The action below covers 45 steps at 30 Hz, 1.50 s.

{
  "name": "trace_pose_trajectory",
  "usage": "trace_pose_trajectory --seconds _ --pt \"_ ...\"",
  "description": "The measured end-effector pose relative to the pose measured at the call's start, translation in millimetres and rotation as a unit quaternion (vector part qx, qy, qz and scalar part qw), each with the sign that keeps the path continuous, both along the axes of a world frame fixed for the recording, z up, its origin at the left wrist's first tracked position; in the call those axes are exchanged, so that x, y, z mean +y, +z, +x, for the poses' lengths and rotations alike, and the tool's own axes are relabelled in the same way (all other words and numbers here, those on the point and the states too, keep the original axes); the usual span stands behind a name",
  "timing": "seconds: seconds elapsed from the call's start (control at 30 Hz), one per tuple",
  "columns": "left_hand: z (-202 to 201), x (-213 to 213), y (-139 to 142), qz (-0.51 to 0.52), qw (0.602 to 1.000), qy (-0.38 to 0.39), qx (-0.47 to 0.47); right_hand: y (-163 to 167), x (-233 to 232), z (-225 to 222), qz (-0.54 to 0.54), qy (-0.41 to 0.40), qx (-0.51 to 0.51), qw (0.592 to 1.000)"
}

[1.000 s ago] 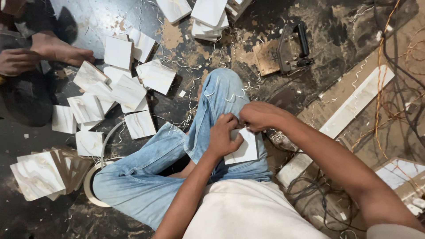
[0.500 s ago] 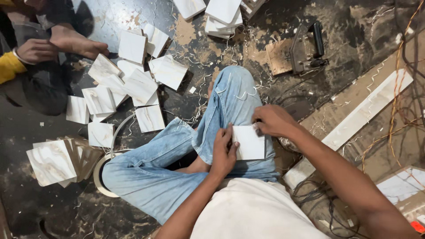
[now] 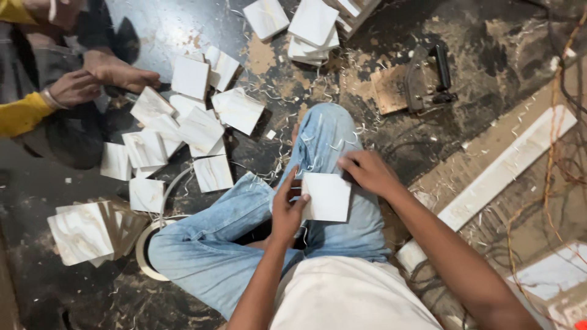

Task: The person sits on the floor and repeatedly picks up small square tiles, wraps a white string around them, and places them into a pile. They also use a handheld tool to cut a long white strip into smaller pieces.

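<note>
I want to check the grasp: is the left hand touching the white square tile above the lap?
Touching. The head view shows the left hand with its fingers wrapped over the left edge of the white square tile, no gap.

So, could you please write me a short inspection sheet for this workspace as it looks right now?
Surface: dark floor, dusty, strewn with pale shavings.
Job's things: white square tile held over the lap.
Clutter: loose white tiles scattered at left; tile stack at top; fanned tile pile lower left; long white strip at right.
Hands: left hand grips the tile's left edge; right hand touches its top edge.
Cables: thin wires tangled at right.
Surroundings: black hand tool on a board; another person's hands upper left.
</note>
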<state>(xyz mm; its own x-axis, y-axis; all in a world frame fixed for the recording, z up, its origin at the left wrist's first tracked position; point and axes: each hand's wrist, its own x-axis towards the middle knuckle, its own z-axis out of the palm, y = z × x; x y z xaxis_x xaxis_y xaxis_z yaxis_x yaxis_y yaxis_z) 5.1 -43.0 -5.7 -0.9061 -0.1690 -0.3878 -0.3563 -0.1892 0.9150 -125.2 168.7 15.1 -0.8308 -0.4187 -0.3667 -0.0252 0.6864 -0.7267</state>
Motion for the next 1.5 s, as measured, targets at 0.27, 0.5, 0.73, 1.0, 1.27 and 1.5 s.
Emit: trace_pose_trajectory --seconds 0.27,0.5,0.73,1.0,1.27,1.5 --pt "-34 -66 -82 -0.100 0.990 0.103 0.006 -25 -10 46 -0.055 -0.125 0.151 0.979" --pt "-119 -202 -109 -0.115 0.918 0.375 -0.053 -26 -23 58 -0.054 -0.117 0.285 0.950" --pt "-209 -237 -84 -0.611 0.753 0.244 -0.013 -34 -24 56 -0.066 -0.094 0.276 0.954" --pt "-371 -65 -118 -0.278 0.959 0.022 -0.046 -39 -28 51 -0.060 -0.097 0.256 0.960" --pt "-402 -25 -94 -0.241 0.958 0.153 -0.037 -38 -33 44 -0.061 -0.116 0.216 0.968" --pt "-272 -92 3 -0.050 0.977 -0.125 0.166 -56 -20 55 -0.113 -0.126 0.257 0.952"
